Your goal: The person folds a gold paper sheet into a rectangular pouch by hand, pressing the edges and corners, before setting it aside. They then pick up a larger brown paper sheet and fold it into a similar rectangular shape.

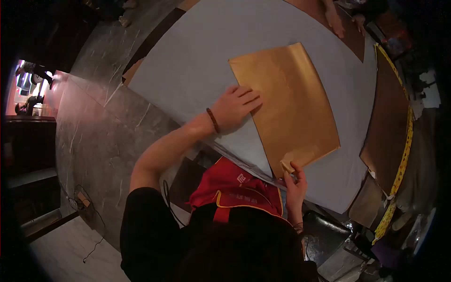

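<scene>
A large gold-brown paper sheet point(293, 101) lies at a slant on the white-covered table point(188, 61), its far right side curling slightly. Flat against its left edge rests my left hand point(238, 105), fingers stretched over the paper and a beaded bracelet at the wrist. At the near corner my right hand point(295, 181) pinches the paper between thumb and fingers. The corner there is folded up and crumpled, with a paler patch beside it.
Another person's hands point(336, 21) are at the table's far right edge. Brown boards point(390, 127) and a yellow strip with black marks point(408, 145) lie to the right. Near my right forearm stands a black seat point(326, 235). I wear a red apron point(239, 183).
</scene>
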`<action>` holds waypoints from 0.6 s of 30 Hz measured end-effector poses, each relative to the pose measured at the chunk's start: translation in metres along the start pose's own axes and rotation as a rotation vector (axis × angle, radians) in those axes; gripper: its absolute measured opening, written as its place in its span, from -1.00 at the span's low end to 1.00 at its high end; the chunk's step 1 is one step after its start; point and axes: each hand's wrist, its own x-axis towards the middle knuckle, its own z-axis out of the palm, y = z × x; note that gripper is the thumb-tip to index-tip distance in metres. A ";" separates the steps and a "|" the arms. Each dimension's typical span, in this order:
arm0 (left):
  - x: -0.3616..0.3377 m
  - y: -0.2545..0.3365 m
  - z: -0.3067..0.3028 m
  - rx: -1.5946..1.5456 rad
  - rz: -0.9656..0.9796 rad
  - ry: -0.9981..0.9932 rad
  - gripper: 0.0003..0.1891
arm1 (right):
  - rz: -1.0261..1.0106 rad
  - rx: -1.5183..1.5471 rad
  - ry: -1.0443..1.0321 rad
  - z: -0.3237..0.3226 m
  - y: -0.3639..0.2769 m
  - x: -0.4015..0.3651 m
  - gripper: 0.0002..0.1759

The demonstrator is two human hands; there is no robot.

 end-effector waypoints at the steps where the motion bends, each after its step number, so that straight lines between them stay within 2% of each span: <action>1: -0.001 0.007 0.003 -0.011 0.018 0.015 -0.69 | 0.000 -0.001 -0.001 -0.001 0.001 0.000 -0.56; 7: -0.008 0.028 0.011 0.021 0.013 0.105 -0.73 | -0.019 0.021 0.002 0.000 0.003 0.002 -0.54; 18: -0.019 0.034 0.006 0.040 0.089 -0.013 -0.69 | 0.027 0.031 0.013 0.003 -0.003 0.001 -0.55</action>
